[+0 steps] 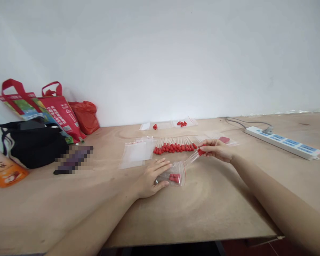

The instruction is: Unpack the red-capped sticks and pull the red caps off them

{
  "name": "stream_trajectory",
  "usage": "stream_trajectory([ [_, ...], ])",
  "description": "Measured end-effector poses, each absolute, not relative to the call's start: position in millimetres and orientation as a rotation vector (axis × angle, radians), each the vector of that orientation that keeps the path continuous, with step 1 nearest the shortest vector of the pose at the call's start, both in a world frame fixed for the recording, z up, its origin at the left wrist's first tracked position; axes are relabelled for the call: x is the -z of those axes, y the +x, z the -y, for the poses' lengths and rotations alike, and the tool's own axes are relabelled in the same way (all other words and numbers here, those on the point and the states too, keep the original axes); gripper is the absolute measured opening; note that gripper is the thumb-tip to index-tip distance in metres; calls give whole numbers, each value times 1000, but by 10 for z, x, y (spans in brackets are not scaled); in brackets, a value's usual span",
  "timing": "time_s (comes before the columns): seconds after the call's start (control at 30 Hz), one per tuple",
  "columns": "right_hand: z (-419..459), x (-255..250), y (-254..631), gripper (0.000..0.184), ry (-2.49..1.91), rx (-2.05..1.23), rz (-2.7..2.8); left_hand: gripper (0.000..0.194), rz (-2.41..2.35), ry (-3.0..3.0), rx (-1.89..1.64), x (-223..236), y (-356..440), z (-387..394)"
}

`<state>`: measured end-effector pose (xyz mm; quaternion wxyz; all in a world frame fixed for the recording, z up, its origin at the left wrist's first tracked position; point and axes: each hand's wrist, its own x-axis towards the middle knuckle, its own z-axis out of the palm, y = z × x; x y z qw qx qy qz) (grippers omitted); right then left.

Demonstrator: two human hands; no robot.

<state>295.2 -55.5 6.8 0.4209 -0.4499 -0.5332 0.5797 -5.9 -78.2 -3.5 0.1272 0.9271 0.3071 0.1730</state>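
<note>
My left hand (153, 177) rests on a small clear zip bag (183, 177), thumb and fingers either side of it, holding it against the table. Inside the bag are a few red-ended pieces (175, 177). In my right hand (216, 150) are a few thin clear sticks (193, 157), pinched at their red ends and slanting down towards the bag's mouth. Beyond both hands lies a row of red-tipped sticks (173, 147), red ends towards me and pale stems pointing to the wall. Left of the row is a stack of flat zip bags (134, 153).
Bags with red pieces (181, 123) lie by the wall; another bag with red contents (224, 139) lies behind my right hand. A power strip (282, 142) is at right. At left are shopping bags (61, 113), a black bag (34, 142), an orange pouch (8, 170) and a blurred dark object (74, 160).
</note>
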Motion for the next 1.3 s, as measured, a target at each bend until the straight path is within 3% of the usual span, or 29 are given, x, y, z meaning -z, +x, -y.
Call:
stream_trajectory([
  [0.23,362,66,3182,31,-1075,-1022,1031,50,-875,2666,-386,55,-65,758],
  [0.43,176,240,2855,33,-1169,-288,1416,44,-955,2681,-125,3,-49,789],
  [0.57,87,349,2759,29,-1171,-9,1650,47,-993,2683,-73,0,-37,811],
  [1.07,131,450,2764,49,-1452,348,1876,50,-1004,2701,-92,13,-35,812],
  [1.2,219,382,2833,45,-1414,278,1773,52,-1031,2680,-114,-2,-26,819],
  [1.3,352,278,2836,32,-1348,90,1775,52,-1044,2676,-133,-6,-33,825],
])
